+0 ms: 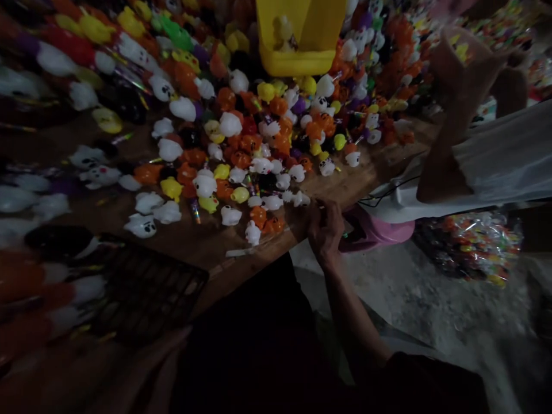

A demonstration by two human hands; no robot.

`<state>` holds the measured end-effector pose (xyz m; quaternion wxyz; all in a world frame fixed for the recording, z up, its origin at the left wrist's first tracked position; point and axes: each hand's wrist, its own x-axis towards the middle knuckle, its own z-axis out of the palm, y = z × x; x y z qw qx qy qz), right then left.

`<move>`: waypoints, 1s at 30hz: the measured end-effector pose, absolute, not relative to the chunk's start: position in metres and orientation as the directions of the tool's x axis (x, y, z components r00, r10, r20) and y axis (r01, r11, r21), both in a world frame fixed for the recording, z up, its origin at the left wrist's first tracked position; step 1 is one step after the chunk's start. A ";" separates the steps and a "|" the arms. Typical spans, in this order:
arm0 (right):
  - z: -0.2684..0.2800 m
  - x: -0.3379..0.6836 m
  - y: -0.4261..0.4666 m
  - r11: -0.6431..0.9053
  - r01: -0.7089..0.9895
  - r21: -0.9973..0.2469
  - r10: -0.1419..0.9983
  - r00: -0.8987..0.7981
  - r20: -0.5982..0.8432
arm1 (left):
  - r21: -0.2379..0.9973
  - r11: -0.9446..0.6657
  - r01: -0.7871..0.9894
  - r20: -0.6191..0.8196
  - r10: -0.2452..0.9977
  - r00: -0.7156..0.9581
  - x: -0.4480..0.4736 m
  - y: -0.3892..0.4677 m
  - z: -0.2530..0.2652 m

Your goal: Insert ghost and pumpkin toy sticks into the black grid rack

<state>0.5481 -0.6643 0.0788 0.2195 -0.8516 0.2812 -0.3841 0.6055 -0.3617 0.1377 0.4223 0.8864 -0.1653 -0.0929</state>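
Note:
My right hand (pixel 325 230) is at the table's front edge, its fingers curled together. Whatever may be between those fingers is hidden. Just left of it lie small white and orange toy figures, among them a white one (pixel 252 233) and an orange one (pixel 273 225). In deep shadow at the lower left, my left hand (pixel 170 351) is close to the near side of a black tray with a grid of compartments (pixel 150 282). Its fingers are too dark to make out. A flat pale strip (pixel 239 252) lies near the table edge.
Many white, orange, yellow and black figures cover the wooden table (pixel 345 181). A yellow bin (pixel 297 63) stands at the back with a pale figure inside. A person's arm (pixel 452 115) is at right. Below are a pink object (pixel 388 232) and a clear bag of figures (pixel 478 247).

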 end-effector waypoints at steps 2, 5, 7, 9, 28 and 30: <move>0.083 0.550 -0.661 -0.798 -0.258 -0.545 -0.579 0.579 0.574 | 0.749 -0.558 -0.357 0.101 -0.436 0.894 0.597 -0.357 0.132; 0.099 0.563 -0.665 -0.904 -0.142 -0.403 -0.350 0.786 0.510 | 0.528 -0.462 -0.712 0.401 -0.604 0.689 0.597 -0.377 0.120; 0.112 0.578 -0.671 -0.949 -0.021 -0.314 -0.149 0.910 0.387 | 0.378 -0.448 -0.810 0.490 -0.645 0.586 0.605 -0.401 0.110; 0.121 0.595 -0.677 -0.960 0.077 -0.271 0.001 0.963 0.270 | 0.330 -0.482 -0.812 0.492 -0.646 0.584 0.614 -0.422 0.100; 0.092 0.621 -0.706 -0.894 -0.074 -0.441 -0.361 0.702 0.614 | 0.283 -0.489 -0.825 0.582 -0.596 0.553 0.633 -0.475 0.094; 0.091 0.623 -0.705 -0.911 -0.113 -0.398 -0.358 0.697 0.622 | 0.247 -0.489 -0.837 0.566 -0.628 0.534 0.626 -0.489 0.089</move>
